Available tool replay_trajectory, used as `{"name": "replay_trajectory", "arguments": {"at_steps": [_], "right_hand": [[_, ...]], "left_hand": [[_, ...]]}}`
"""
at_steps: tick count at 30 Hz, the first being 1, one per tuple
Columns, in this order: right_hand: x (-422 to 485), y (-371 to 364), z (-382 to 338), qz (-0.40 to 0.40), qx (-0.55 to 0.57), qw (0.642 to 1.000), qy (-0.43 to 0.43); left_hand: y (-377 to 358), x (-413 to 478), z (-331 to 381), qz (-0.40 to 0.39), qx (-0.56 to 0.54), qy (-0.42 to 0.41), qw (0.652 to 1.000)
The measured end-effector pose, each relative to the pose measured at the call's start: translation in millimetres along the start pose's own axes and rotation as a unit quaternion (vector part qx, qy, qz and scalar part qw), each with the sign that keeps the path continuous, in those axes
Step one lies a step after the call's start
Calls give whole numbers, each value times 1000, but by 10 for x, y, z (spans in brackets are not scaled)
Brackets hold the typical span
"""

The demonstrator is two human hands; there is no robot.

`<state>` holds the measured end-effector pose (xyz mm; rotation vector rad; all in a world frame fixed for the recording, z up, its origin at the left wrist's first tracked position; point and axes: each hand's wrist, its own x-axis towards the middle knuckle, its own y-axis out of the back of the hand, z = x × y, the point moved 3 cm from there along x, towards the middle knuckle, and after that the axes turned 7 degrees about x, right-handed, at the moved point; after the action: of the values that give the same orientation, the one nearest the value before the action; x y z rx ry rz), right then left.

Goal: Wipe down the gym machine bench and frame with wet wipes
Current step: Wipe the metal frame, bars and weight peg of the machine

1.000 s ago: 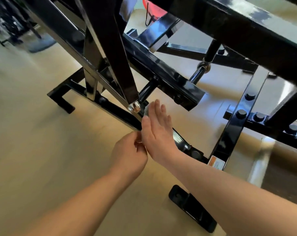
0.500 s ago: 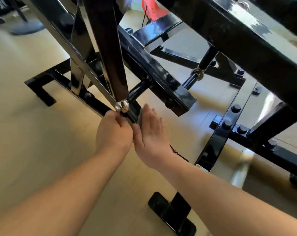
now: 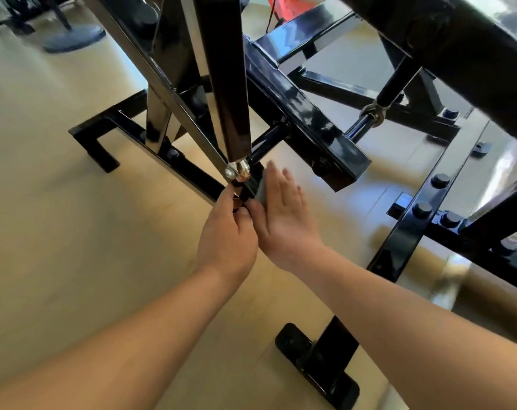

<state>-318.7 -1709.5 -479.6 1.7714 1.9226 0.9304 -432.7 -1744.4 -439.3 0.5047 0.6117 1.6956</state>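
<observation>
A glossy black gym machine frame (image 3: 304, 113) fills the upper half of the head view, with slanted bars meeting at a chrome bolt (image 3: 237, 170). Just below that bolt, both my hands work on the low black floor bar (image 3: 192, 176). My right hand (image 3: 282, 214) lies flat with straight fingers, pressing a grey wet wipe (image 3: 261, 187) against the bar's right side. My left hand (image 3: 227, 235) is curled on the bar's left side, fingertips pinched at the wipe's edge. Most of the wipe is hidden under my hands.
A black foot plate (image 3: 316, 362) sits on the tan floor near my right forearm. A bolted black crossbar (image 3: 423, 208) runs at right. A thick black beam (image 3: 458, 42) hangs overhead. A red object (image 3: 283, 7) and a grey round base (image 3: 73, 39) lie farther back.
Both hands have slid up along the floor bar toward the chrome bolt, wipe still under the right palm. The head view has shifted, so the frame sits differently.
</observation>
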Motion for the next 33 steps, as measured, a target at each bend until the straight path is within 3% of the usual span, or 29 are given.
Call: {"name": "replay_trajectory", "arguments": {"at_steps": [3,10,18,22,30,33], "right_hand": [[55,33,-12,-9,-36,999,22],[-742,135,750,-123,-153,977,-79],[-73,110,122,-23,58,998,-29],[-106,102,170,-11,48,997,-51],[-726,88,731,-99,-179,972,-119],[-655,28,615,-66,-126,983,-115]], "left_hand": [[-4,-12,-2,-15,-7,0,1000],[-73,-104,-9,-48,14,17,999],[-79,-154,-54,-72,31,2,997],[-79,-181,-61,-83,33,-1,996],[-138,-244,-149,-114,69,19,991],[-106,-257,-178,-121,88,13,989]]}}
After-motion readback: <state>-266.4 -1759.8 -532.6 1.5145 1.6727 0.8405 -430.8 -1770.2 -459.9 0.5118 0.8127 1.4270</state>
